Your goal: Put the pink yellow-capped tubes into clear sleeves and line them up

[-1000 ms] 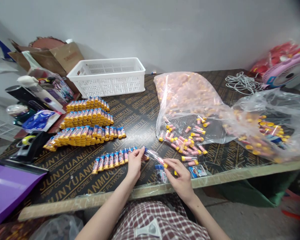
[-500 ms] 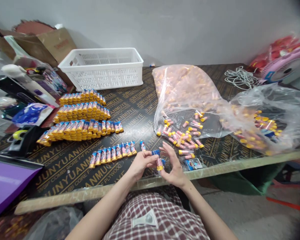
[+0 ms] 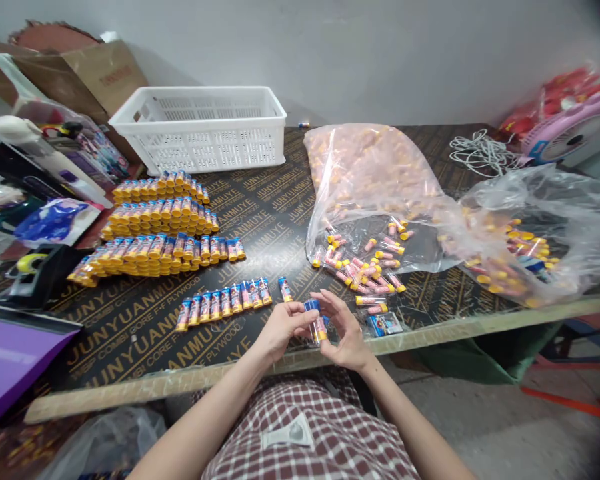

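My left hand pinches a small clear tube with a blue top, pink contents and a yellow base, near the table's front edge. My right hand curves around the tube's right side, thumb near its base and fingers apart from the thumb. A row of labelled tubes stands to the left, with a single labelled tube apart from it, just beyond my left hand. Unlabelled pink tubes lie loose at the mouth of a large plastic bag. A blue packet of labels lies right of my right hand.
Stacked labelled tubes fill the left, below a white basket. A tape dispenser and purple tray are at far left. Another plastic bag, a white cord and a pink fan are at right.
My right hand's fingers have curled lower and closer around the tube. My left hand still holds the tube. The view has shifted slightly.
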Demonstrator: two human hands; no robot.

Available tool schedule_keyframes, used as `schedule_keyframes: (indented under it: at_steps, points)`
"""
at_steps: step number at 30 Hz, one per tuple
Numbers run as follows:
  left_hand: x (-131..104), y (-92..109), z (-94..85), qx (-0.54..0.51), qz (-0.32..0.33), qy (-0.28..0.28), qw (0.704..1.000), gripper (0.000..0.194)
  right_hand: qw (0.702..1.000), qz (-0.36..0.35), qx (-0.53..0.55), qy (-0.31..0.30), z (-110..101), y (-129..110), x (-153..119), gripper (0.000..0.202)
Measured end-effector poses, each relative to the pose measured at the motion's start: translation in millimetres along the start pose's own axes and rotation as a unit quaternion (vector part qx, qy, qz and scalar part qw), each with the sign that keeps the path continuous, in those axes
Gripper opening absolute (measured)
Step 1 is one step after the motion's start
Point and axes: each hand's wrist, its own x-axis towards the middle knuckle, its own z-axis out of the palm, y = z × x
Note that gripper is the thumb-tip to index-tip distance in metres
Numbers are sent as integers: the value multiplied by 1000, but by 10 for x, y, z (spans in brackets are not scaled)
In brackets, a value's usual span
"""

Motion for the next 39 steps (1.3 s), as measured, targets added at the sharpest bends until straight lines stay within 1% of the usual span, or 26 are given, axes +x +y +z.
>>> schedule_keyframes:
  at_steps: [4, 6, 8, 10, 12, 13, 14, 15, 16, 17, 18, 19, 20, 21, 22, 24, 26, 27, 28, 30, 32, 35, 39]
  points:
    - [-5, -10, 11, -4, 5, 6, 1000, 36, 1000, 8, -1, -2, 16, -14, 0, 80]
    - [-3, -7, -6, -4, 13, 12, 1000, 35, 1000, 10, 4, -14, 20, -25, 35, 80]
    - [-9, 30, -78, 4, 27, 31, 999, 35, 999, 13, 3, -34, 22, -11, 115, 82]
    - [-44, 120, -241, 46, 56, 77, 994, 36, 999, 20, -18, -41, 30, 52, 242, 82]
    - [-128, 261, -515, 122, 103, 155, 975, 40, 996, 44, -70, -17, 58, 170, 396, 72]
    - [-191, 343, -690, 167, 130, 206, 955, 44, 993, 63, -104, -1, 84, 244, 475, 63]
    - [-268, 427, -885, 213, 151, 260, 930, 47, 986, 84, -140, 10, 118, 322, 550, 56]
    - [-356, 506, -1093, 263, 170, 318, 895, 50, 979, 105, -175, 10, 161, 399, 618, 52]
    - [-450, 576, -1307, 319, 178, 378, 851, 50, 972, 122, -202, -1, 210, 471, 677, 50]
    - [-547, 631, -1517, 366, 175, 423, 810, 49, 966, 134, -220, -17, 264, 535, 728, 49]
    - [-639, 669, -1717, 407, 158, 448, 780, 47, 962, 141, -230, -35, 322, 587, 770, 48]
    - [-720, 687, -1900, 442, 138, 461, 757, 46, 961, 142, -234, -49, 381, 626, 804, 47]
    - [-786, 686, -2060, 471, 115, 462, 743, 45, 961, 141, -232, -57, 438, 651, 831, 45]
    - [-832, 668, -2196, 485, 94, 460, 738, 45, 962, 137, -227, -60, 493, 665, 854, 44]
    - [-857, 637, -2305, 488, 76, 452, 743, 46, 964, 133, -222, -62, 542, 668, 871, 42]
    - [-849, 554, -2449, 467, 52, 425, 774, 48, 966, 127, -214, -65, 620, 657, 895, 39]
    - [-789, 481, -2514, 439, 44, 398, 804, 50, 968, 119, -212, -68, 664, 642, 905, 36]
    - [-749, 459, -2527, 432, 43, 389, 813, 50, 968, 116, -213, -68, 672, 639, 907, 34]
    - [-706, 450, -2531, 430, 44, 384, 816, 50, 967, 113, -216, -66, 670, 640, 907, 33]
    - [-613, 464, -2521, 439, 44, 378, 814, 49, 966, 110, -227, -59, 641, 654, 905, 32]
    - [-517, 505, -2488, 461, 50, 374, 804, 49, 963, 110, -243, -50, 585, 676, 898, 32]
    - [-389, 571, -2383, 503, 59, 370, 779, 50, 954, 111, -275, -36, 481, 694, 876, 30]
    - [-327, 647, -2202, 574, 29, 361, 734, 46, 934, 107, -339, -17, 305, 654, 861, 26]
